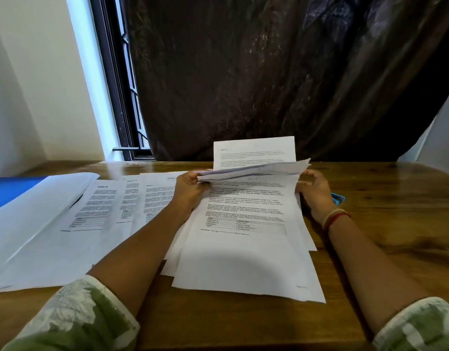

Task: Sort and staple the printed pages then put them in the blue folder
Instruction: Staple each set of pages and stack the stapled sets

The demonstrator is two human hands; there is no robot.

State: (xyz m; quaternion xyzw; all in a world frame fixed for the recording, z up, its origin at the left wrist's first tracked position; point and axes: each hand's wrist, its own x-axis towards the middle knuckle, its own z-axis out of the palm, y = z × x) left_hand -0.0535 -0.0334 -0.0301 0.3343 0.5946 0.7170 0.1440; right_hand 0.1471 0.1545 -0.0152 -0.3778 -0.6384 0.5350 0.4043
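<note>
Head view: my left hand point(190, 190) pinches the far left corner of the lifted pages point(253, 171), and my right hand point(313, 192) curls on their far right edge. Under them the stack point(243, 254) lies between my hands, its long axis running straight away from me. The stapler point(338, 198) sits just beyond the right wrist, so I judge that hand nearer. The blue folder point(13, 188) is well apart on the far left, on the left hand's side.
</note>
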